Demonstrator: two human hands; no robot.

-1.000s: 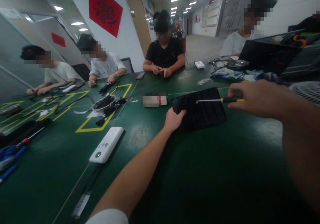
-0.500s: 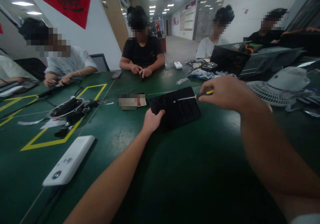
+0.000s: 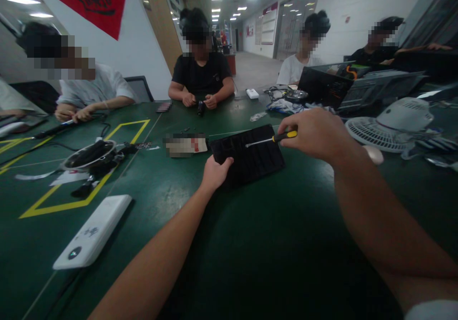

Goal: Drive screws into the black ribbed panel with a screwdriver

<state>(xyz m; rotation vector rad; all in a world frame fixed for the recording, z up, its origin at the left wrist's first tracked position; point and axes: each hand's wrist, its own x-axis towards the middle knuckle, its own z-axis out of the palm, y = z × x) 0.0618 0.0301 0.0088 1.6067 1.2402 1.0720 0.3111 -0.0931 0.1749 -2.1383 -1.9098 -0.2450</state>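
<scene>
My left hand (image 3: 218, 171) grips the lower left corner of a black, flat, ribbed panel (image 3: 255, 155), thumb on top. The panel is tilted above the green table (image 3: 286, 243). My right hand (image 3: 311, 131) is closed on the yellow and black handle of a screwdriver (image 3: 285, 136). Its metal shaft points left across the panel, with the tip over the panel's middle. Whether the tip touches the surface cannot be told.
A white power bank (image 3: 93, 234) with a cable lies at the lower left. Left are a round metal-rimmed part (image 3: 89, 155) and a small box (image 3: 186, 146). A white fan (image 3: 390, 124) stands right. Several people sit around the table.
The view has shifted slightly. My right hand has turned a little, showing more of the screwdriver's handle. A white round object now shows beside my right wrist. The person opposite has moved their hands apart.
</scene>
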